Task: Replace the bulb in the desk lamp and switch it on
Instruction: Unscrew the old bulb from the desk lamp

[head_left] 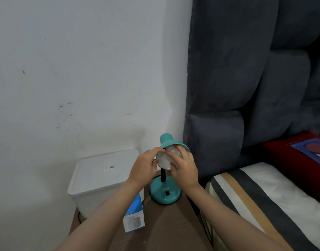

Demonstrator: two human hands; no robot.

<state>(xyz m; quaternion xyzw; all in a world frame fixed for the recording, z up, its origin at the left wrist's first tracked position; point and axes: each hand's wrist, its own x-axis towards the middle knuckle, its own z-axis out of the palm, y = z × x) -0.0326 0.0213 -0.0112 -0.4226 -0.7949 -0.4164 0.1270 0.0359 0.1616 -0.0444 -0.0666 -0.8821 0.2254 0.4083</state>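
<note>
A teal desk lamp [165, 193] stands on a brown bedside table [166, 227], its round base bearing a black switch at the front. Its shade [169, 142] is tilted toward me, and a white bulb [172, 151] sits in its mouth. My left hand [144, 167] pinches the shade's left rim. My right hand [184, 169] has its fingers wrapped around the bulb from the right. A blue and white bulb box [134, 217] stands on the table under my left forearm. The lamp is dark.
A white lidded bin [101, 178] stands left of the lamp against the wall. A dark grey padded headboard [246, 78] rises at the right, with a striped pillow [264, 200] and a red cushion [300, 156] on the bed beside the table.
</note>
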